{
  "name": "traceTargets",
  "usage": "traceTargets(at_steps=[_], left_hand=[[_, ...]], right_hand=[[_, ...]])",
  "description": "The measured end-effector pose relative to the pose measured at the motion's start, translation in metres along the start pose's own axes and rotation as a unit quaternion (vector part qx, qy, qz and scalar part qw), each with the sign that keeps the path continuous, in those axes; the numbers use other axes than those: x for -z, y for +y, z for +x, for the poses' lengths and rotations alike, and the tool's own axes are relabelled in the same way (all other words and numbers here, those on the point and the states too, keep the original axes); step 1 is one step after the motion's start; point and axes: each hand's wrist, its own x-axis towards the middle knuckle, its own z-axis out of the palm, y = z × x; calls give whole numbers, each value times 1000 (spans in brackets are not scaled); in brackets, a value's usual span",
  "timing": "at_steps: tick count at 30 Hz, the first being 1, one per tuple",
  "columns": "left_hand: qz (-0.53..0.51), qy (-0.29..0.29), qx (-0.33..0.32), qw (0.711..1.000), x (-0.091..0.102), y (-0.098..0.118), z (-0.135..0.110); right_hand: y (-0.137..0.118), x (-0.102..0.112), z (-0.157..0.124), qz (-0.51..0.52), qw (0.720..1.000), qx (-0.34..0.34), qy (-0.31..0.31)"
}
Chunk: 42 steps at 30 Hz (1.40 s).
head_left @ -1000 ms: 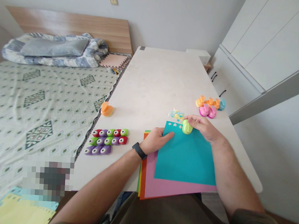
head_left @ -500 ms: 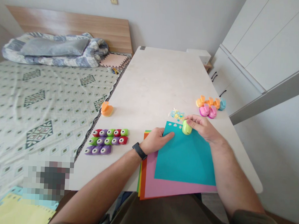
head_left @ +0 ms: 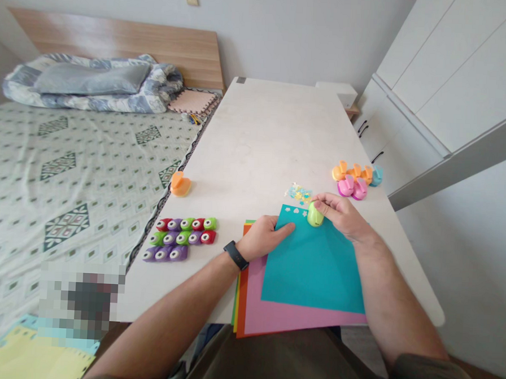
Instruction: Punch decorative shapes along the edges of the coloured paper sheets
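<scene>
A teal sheet of paper [head_left: 312, 272] lies over a stack of coloured sheets, with a pink sheet [head_left: 301, 323] showing beneath it. My left hand [head_left: 264, 236] grips the teal sheet's left edge, thumb on top and fingers underneath. At the sheet's top edge, my right hand [head_left: 339, 214] is closed on a lime-green craft punch [head_left: 315, 215], its thumb on the punch. To the left of the punch, several small shaped holes [head_left: 296, 211] run along that edge. Just beyond lie small yellow, blue and white paper cut-outs [head_left: 300, 192].
Orange, pink and blue craft punches [head_left: 352, 186] sit together at the table's right side. Rows of small red, green and purple punches [head_left: 182, 238] stand on the left, with an orange punch [head_left: 181, 184] behind them. A bed [head_left: 114, 165] adjoins the white table [head_left: 268, 128].
The lime-green punch has shifted very slightly left and tilted a little in my right hand. My left hand stays in place on the teal sheet.
</scene>
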Motion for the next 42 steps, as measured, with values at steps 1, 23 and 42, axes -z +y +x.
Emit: traceTargets(at_steps=[1,23,42], left_hand=[[2,2,-2,1000,0,0,0],[2,14,-3,1000,0,-2,0],[-24,26,8,999,0,9,-4]], right_hand=[[0,0,0,-1,1000,1,-3],[-3,2,1,22,998,-10,66],[12,1,13,77,968,79,224]])
